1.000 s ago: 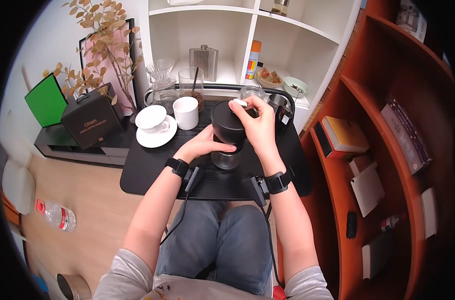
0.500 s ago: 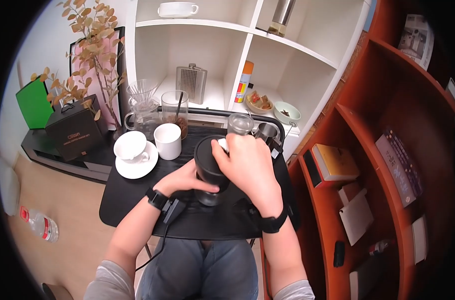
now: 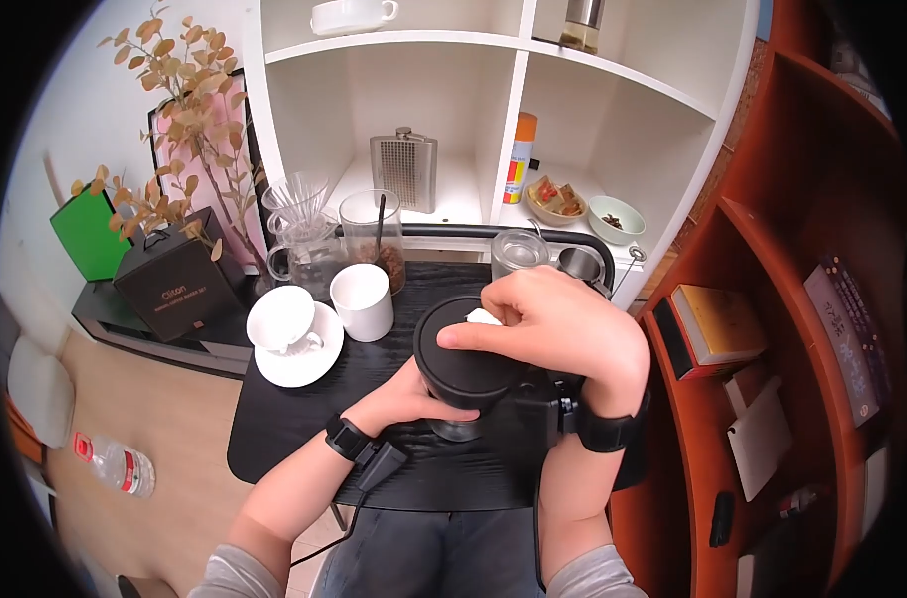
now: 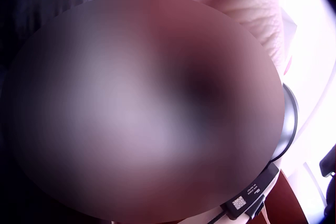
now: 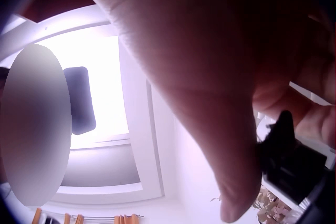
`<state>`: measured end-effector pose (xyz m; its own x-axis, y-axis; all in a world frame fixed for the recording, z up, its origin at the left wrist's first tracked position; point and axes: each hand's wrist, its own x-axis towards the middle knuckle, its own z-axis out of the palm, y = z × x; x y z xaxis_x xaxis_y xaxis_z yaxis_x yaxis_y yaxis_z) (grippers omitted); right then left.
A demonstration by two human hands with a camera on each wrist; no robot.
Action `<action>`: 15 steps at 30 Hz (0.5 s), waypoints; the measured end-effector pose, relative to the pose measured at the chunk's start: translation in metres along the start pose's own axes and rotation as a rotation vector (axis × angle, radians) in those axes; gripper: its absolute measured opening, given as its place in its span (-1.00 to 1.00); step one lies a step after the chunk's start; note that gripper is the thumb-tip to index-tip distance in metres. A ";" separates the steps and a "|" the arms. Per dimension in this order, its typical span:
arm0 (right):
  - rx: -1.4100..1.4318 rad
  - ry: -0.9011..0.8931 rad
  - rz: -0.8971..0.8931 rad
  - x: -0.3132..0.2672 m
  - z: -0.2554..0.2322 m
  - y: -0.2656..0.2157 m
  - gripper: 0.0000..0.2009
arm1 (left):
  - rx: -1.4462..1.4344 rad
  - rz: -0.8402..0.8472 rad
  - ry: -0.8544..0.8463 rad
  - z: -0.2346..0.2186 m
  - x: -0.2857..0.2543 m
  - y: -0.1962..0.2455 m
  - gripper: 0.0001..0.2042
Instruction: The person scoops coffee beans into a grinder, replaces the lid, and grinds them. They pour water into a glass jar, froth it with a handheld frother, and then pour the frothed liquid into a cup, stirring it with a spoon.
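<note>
A black cylindrical grinder-like device (image 3: 465, 364) with a wide round top and a clear lower part stands at the middle of the black table. Around its body curls the left hand (image 3: 398, 399), thumb across the near side. Over the top, the right hand (image 3: 563, 324) pinches a small white knob (image 3: 483, 317) between thumb and fingers. The right wrist view shows this hand (image 5: 210, 66) from below, its thumb pointing down beside a blurred black part. Much of the left wrist view is blurred; part of the left palm (image 4: 236, 3) shows at its top.
Left of the device are a white mug (image 3: 362, 304) and a white cup (image 3: 282, 319) on a saucer (image 3: 314, 369). Behind stand a glass dripper pot (image 3: 309, 259), a glass with brown contents (image 3: 388, 264), a glass jar (image 3: 519, 253) and a metal cup (image 3: 581, 264).
The head view has shifted, moving the scene within it. The right hand has swung round with the knob, its wrist now farther right and bent; the left hand keeps its hold.
</note>
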<state>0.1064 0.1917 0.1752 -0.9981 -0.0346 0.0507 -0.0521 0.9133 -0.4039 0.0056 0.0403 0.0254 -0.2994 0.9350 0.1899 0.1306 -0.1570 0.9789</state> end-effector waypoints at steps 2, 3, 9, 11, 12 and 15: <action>0.051 0.251 -0.005 -0.014 0.000 -0.003 -0.50 | 0.025 0.046 0.026 0.002 -0.001 -0.001 -0.20; -0.018 0.234 0.071 -0.023 -0.009 -0.010 -0.63 | 0.049 0.098 0.049 0.003 0.000 0.000 -0.21; 0.241 -0.277 -0.531 -0.088 -0.041 -0.020 -0.67 | 0.067 -0.007 0.006 0.001 0.001 -0.004 -0.36; 0.388 -0.487 -0.468 -0.099 -0.023 -0.025 -0.63 | -0.006 -0.052 0.080 0.006 -0.004 0.009 -0.43; 0.414 0.014 -0.855 -0.095 -0.001 -0.031 -0.63 | -0.004 -0.059 0.077 0.005 -0.005 0.009 -0.43; 0.400 0.383 -1.231 -0.098 0.006 -0.030 -0.42 | 0.104 -0.107 0.081 0.003 -0.006 0.008 -0.42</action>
<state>0.2056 0.1657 0.1768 -0.2282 -0.5644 0.7934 -0.9712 0.1891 -0.1448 0.0115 0.0349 0.0316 -0.3912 0.9155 0.0943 0.1899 -0.0200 0.9816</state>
